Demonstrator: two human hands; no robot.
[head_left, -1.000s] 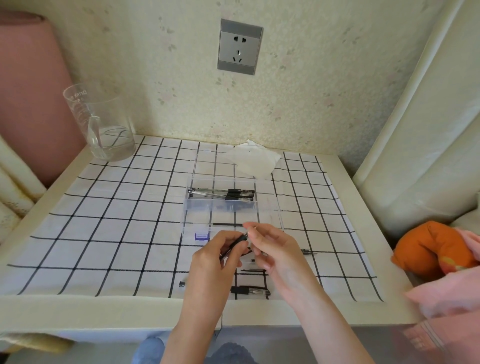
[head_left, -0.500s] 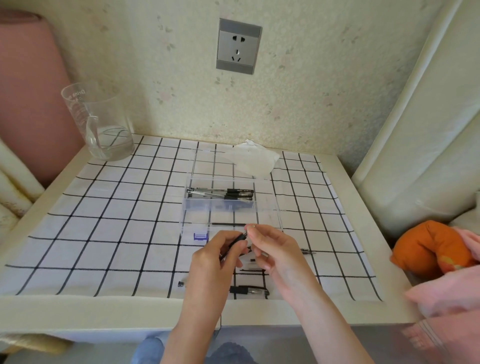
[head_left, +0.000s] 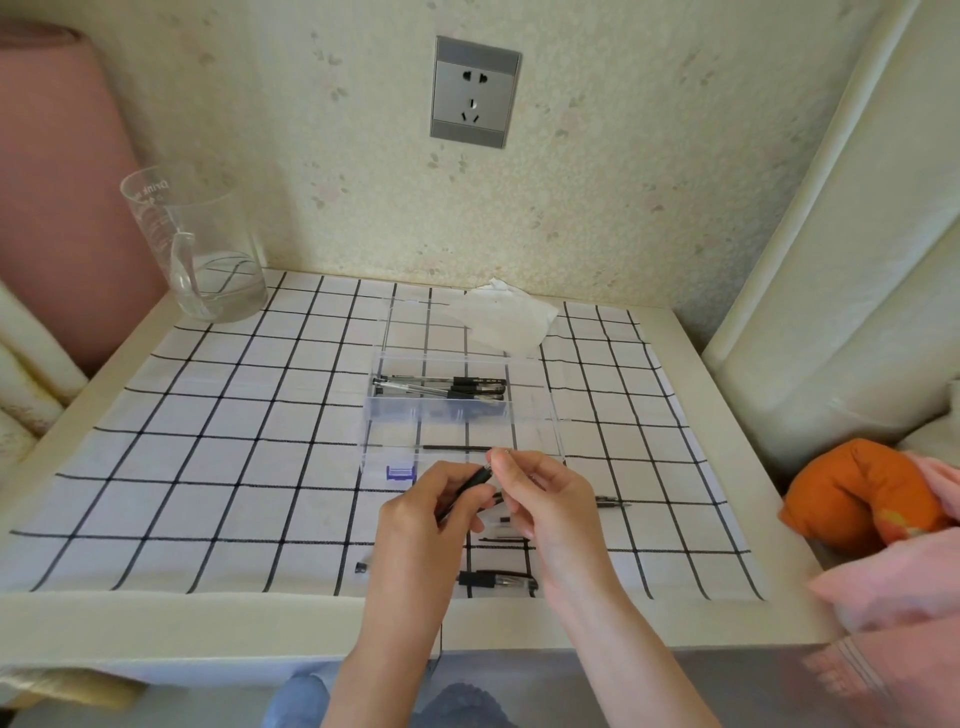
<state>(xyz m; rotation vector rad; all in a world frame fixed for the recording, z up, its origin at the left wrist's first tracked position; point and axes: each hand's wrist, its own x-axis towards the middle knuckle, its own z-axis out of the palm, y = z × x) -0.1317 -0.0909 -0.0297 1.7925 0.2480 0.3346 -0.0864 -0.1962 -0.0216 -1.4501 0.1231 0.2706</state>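
Both hands (head_left: 423, 519) (head_left: 545, 499) still pinch pen (head_left: 475, 478) over checked tablecloth (head_left: 208, 467).

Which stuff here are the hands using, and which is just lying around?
In use: left hand, right hand, black pen, clear pen box, loose pen parts.
Just lying about: glass jug, tissue, wall socket, orange cushion.

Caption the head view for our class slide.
Left hand and right hand hold a black pen near a clear box of pens.
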